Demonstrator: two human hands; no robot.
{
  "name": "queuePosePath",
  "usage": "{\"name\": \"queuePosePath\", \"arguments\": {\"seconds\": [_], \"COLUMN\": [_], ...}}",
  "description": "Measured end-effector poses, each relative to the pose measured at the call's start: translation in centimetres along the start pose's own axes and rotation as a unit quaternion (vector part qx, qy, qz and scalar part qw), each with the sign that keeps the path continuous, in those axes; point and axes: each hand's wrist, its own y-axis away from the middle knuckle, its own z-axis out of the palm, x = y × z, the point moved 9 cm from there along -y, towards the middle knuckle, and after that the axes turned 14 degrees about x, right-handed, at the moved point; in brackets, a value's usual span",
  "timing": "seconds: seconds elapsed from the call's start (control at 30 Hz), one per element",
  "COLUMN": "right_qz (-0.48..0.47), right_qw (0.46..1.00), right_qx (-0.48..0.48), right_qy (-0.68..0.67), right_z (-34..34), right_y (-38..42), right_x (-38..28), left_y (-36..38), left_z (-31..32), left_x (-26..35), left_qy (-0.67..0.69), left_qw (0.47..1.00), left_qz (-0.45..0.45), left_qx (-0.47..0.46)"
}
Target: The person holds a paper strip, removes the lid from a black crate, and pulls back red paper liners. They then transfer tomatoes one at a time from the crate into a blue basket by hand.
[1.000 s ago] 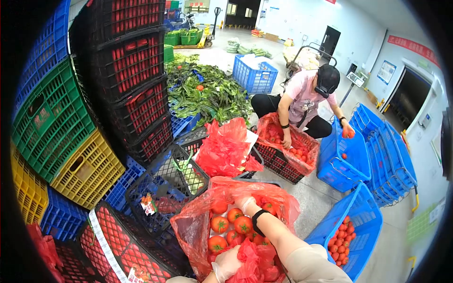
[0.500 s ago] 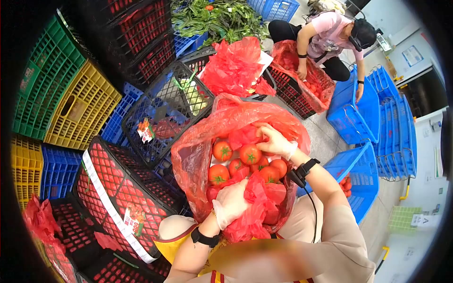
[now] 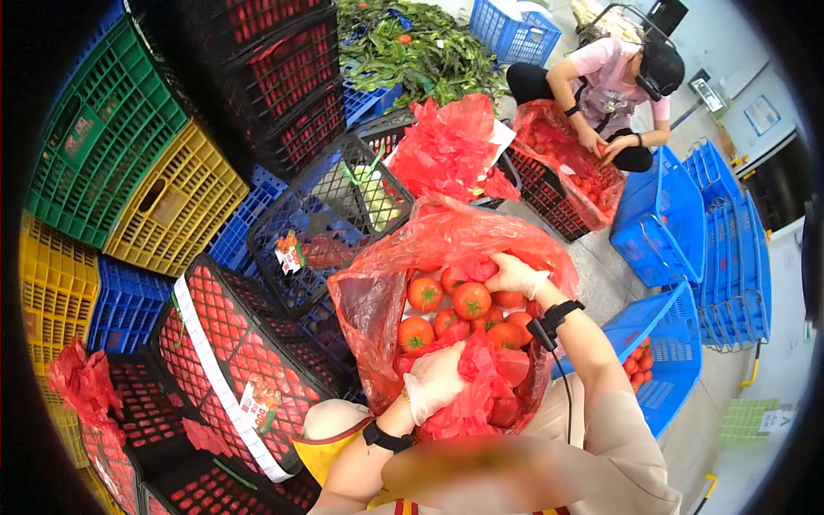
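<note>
Several red tomatoes (image 3: 472, 300) with green stems lie in a container lined with a translucent red plastic bag (image 3: 369, 266), its edges folded outward. My left hand (image 3: 436, 382), in a pale thin glove, is closed on crumpled red plastic film (image 3: 485, 378) at the near side of the tomatoes. At the far right of the pile is my right hand (image 3: 517, 276), gloved too. Its fingers curl down among tomatoes and red film; what they grip is hidden. A black strap device with a cable sits on my right wrist.
A co-worker (image 3: 609, 94) crouches over another red-lined crate (image 3: 549, 193) at upper right. Blue baskets (image 3: 657, 227) stand at right, one holding tomatoes (image 3: 639, 365). Black netted crates (image 3: 232, 343) and coloured crates (image 3: 176, 202) stack at left. Leafy greens (image 3: 421, 56) lie behind.
The view has shifted, so the scene sits lower and farther right. The co-worker's arm has left the blue basket, and both their hands meet over the crate. My hands stay at the tomatoes.
</note>
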Motion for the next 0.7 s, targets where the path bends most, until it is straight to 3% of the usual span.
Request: {"name": "queuePosePath", "arguments": {"seconds": [0.07, 0.17, 0.27, 0.33, 0.4, 0.43, 0.53, 0.6, 0.67, 0.7], "right_qz": [0.050, -0.013, 0.008, 0.049, 0.141, 0.101, 0.081, 0.098, 0.020, 0.054], "right_qw": [0.999, 0.984, 0.956, 0.967, 0.989, 0.994, 0.997, 0.995, 0.998, 0.989], "right_qx": [-0.002, 0.050, 0.041, 0.043, 0.023, -0.040, 0.010, 0.004, -0.033, -0.056], "right_qy": [-0.002, -0.172, -0.290, -0.246, -0.043, -0.020, -0.012, -0.023, -0.058, -0.128], "right_z": [-1.1, -2.5, -2.9, -2.6, -1.4, -0.6, -0.7, -1.4, -1.9, -2.5], "right_y": [1.2, 2.0, 2.1, 1.9, 1.6, 1.3, 1.0, 1.7, 2.6, 3.7], "right_x": [-0.3, -1.5, -0.5, 0.2, 2.4, 1.8, 1.4, 1.5, -0.3, -0.7], "left_y": [0.0, 0.1, 0.2, 0.3, 0.5, 0.5, 0.5, 0.5, 0.4, 0.3], "left_z": [-0.3, -0.8, -0.4, 0.0, -0.4, -0.7, -0.6, -0.6, -0.8, -1.1], "left_x": [0.4, 0.8, 0.7, 0.5, 1.0, 1.4, 0.8, 0.9, 1.7, 1.7], "left_qy": [0.021, 0.001, 0.015, -0.007, -0.003, 0.003, -0.001, 0.010, 0.025, 0.003], "left_qw": [1.000, 1.000, 1.000, 1.000, 1.000, 1.000, 0.999, 0.999, 0.998, 0.999], "left_qz": [0.006, -0.003, 0.001, -0.005, 0.011, 0.022, 0.027, 0.037, 0.047, 0.035], "left_qx": [0.011, -0.001, -0.003, -0.011, 0.000, 0.011, 0.028, 0.028, 0.020, 0.022]}}
